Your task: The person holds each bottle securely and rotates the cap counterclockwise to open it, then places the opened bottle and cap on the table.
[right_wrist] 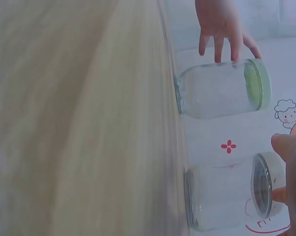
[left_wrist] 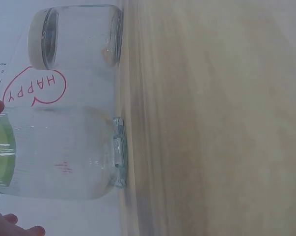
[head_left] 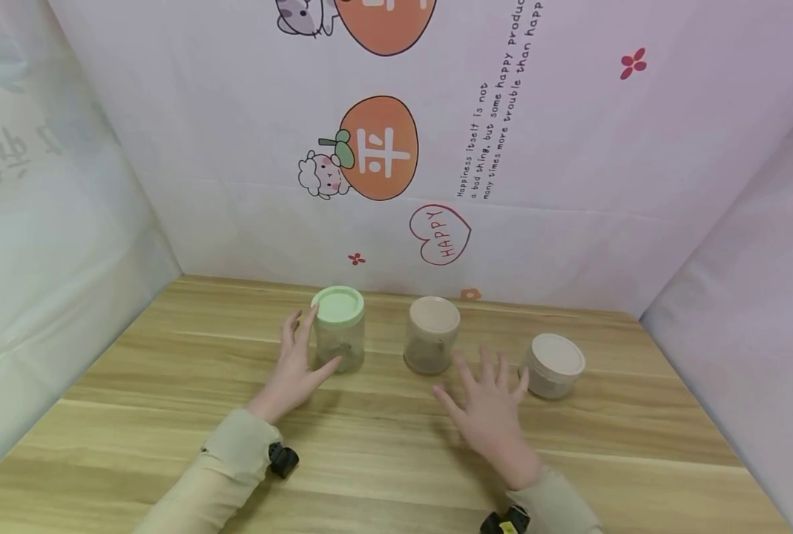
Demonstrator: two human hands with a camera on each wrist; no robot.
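Three clear jars with screw lids stand upright on the wooden table. The tallest, a jar with a green lid (head_left: 340,330), is at the left, and my left hand (head_left: 294,371) reaches beside it with spread fingers. In the right wrist view those fingertips are right at the glass of the green-lidded jar (right_wrist: 219,91). A beige-lidded jar (head_left: 431,337) stands in the middle. My right hand (head_left: 488,409) hovers with fingers fanned out between that jar and a short jar with a pale lid (head_left: 553,367) at the right. No object is gripped by either hand.
A white printed cloth (head_left: 556,148) hangs behind the jars, and plain white cloth (head_left: 757,311) closes off the sides. The wooden table (head_left: 369,460) reaches back to the cloth. Each sleeve bears a small black wrist camera (head_left: 283,460).
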